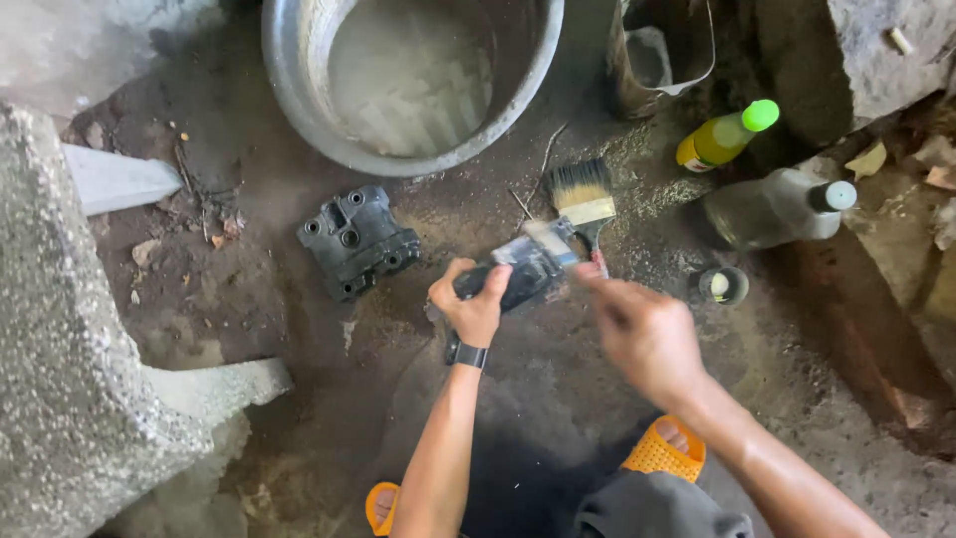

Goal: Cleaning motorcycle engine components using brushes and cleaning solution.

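Holding tight, the left hand [470, 304] wraps its grip around a dark metal part [518, 274], with the thumb on top and the fingers curled under it. A black watch [466, 355] sits on that wrist. The right hand [642, 334] is just beside the part, and it is blurry, so I cannot tell how its grip is set or if it pinches anything. The part is up off the ground, between the two hands, over the dirty floor [558, 399]. Down near the person are two orange sandals [659, 450] on the floor. A bit farther, a paint brush [585, 199] with pale bristles lies on the floor, just past the held part. To the left of it lies another dark metal piece [357, 241] with round holes in it. To the right sits a small round cap [723, 285]. Past that lie a clear bottle [772, 207] on its side and a yellow bottle [722, 137] with a green top. Farthest away is a big grey tub [413, 80]. A rough grey stone block [60, 329] stands on the left side.
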